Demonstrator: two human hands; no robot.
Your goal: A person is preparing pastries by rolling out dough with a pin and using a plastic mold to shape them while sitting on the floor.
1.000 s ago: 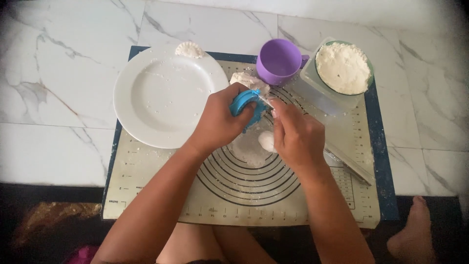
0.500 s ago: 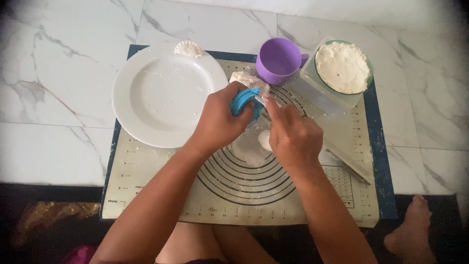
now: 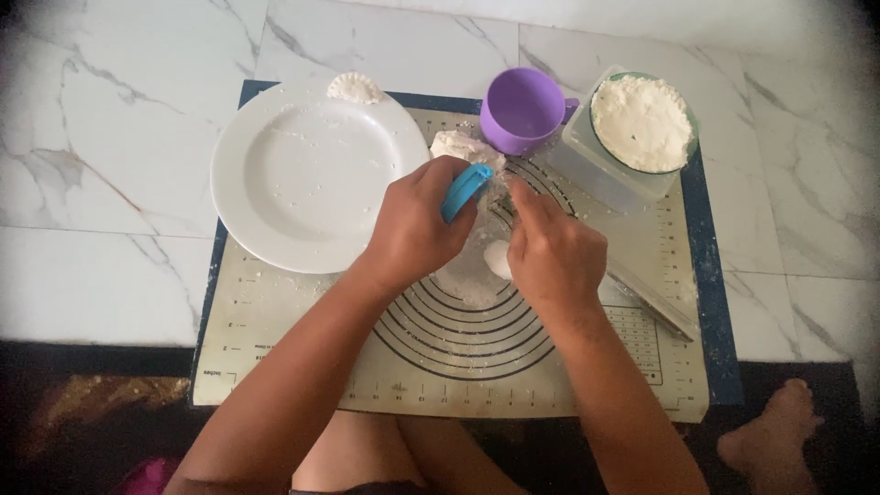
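**Both hands at blue tool, centre of mat**

Left hand (image 3: 417,229) sits at mat centre, fingers curled tight round a blue tool (image 3: 465,189); only the tool's upper edge shows, sticking out toward 1 o'clock. Right hand (image 3: 553,257) is just beside it at 3 o'clock, fingers pinched together at the tool's edge; cannot tell if they hold anything. Hands nearly touching at the tool.

Small white dough ball (image 3: 498,259) lies on the mat (image 3: 302,367) between the two hands, at 6 o'clock of the tool, beside a floury smear. Bigger dough lump (image 3: 458,145) at 12 o'clock of the tool, just beside the purple cup (image 3: 522,110).

White plate (image 3: 316,174) at 9 o'clock of the hands, dusted with flour bits, its right rim close to the left hand. One crimped dough piece (image 3: 355,87) on the plate's rim at 12 o'clock.

Clear tub (image 3: 600,170) at 2 o'clock of the hands, a bowl of flour (image 3: 642,122) in it, near the cup's handle. Thin rolling stick (image 3: 653,302) on the mat at 4 o'clock of the right hand, partly under the wrist.

Mat lies on a marble floor (image 3: 110,137). Bare foot (image 3: 779,431) at the frame's 4 o'clock corner, off the mat.
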